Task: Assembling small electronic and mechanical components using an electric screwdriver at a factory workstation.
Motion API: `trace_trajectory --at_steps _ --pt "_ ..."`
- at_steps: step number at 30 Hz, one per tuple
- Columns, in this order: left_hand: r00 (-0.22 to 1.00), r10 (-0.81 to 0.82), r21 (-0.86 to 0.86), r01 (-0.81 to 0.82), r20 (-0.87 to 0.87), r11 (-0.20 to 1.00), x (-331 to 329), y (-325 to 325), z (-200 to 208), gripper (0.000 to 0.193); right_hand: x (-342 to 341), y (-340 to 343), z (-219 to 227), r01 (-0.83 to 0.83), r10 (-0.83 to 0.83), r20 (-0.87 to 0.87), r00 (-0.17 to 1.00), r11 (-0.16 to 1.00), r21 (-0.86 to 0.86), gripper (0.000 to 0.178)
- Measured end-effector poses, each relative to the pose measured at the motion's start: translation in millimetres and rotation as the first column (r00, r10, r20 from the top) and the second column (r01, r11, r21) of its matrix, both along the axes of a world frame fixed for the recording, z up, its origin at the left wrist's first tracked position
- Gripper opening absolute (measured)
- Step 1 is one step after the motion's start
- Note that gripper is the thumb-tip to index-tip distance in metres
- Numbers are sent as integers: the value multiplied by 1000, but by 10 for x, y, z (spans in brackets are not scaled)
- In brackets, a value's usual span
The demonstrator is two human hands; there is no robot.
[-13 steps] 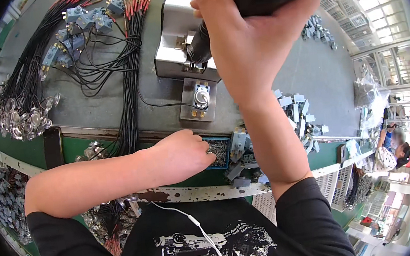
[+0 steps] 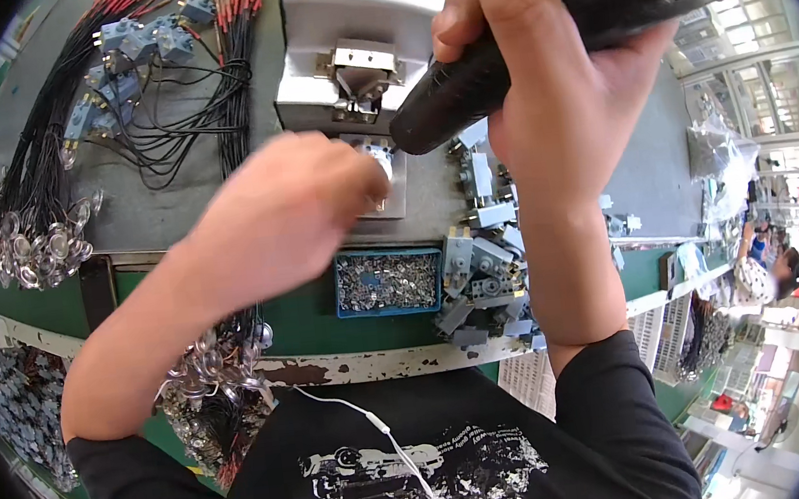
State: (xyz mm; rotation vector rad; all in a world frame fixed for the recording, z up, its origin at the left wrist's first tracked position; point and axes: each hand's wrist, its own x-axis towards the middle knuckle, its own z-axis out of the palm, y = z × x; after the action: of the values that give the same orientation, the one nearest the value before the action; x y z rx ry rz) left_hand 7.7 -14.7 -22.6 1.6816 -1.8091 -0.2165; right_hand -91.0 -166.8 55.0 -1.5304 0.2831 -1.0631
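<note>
Driver (image 2: 452, 98) is held by right hand (image 2: 547, 78), fingers wrapped round the body. Its long axis is slanted from upper right down to frame centre, tip pointed lower left, just beside part (image 2: 376, 148). Part is set on plate (image 2: 398, 201), upper centre of frame, partly covered by left hand (image 2: 302, 201). Left hand is nearer; part is seen just above its curled fingers. Left is blurred: whether anything is pinched can't be told. Tip contact can't be confirmed.
</note>
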Motion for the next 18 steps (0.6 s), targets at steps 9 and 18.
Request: trace_trajectory --at_steps 9,18 --pt "977 66 -34 -61 204 998 -30 -80 -332 13 -288 0 -128 -52 55 36 998 995 -81 34" --pt "982 127 -47 -122 141 991 -80 -106 -356 23 -332 -90 -291 -136 161 94 982 963 -232 58"
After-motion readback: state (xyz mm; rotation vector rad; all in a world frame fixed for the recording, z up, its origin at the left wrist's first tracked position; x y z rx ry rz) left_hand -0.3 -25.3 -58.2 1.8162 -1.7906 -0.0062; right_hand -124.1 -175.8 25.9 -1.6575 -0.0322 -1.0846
